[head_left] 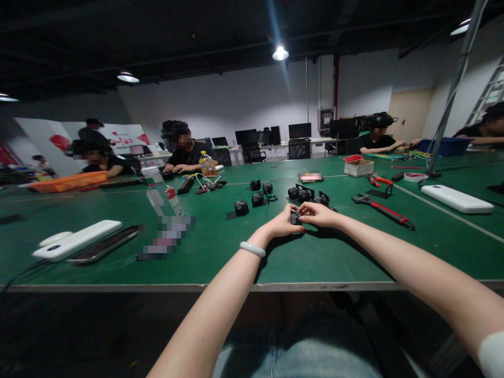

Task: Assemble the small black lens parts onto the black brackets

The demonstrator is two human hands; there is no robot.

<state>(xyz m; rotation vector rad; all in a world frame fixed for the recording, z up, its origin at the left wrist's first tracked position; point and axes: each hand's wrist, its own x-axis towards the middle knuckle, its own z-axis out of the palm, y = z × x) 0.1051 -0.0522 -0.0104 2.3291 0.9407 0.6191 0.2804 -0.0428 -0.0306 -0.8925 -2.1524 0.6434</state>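
Between my two hands, just above the green table (220, 252), is a small black part (295, 217), partly covered by fingers. My left hand (281, 223) grips it from the left, thumb on the near side. From the right, my right hand (317, 214) pinches at its top edge. Right behind my hands sits a group of similar black parts (303, 194) with flat plates. More of them lie to the left, one black part (241, 208) with a ribbed plate and another black part (258, 199) farther back.
To the right lie an adjustable wrench (384, 211), red-handled pliers (380, 181) and a white power bank (457, 198). A small box (358, 166) stands farther back. At left are a second white power bank (79, 239), a phone (104, 244) and a plastic bottle (153, 189). Other people sit across the table.
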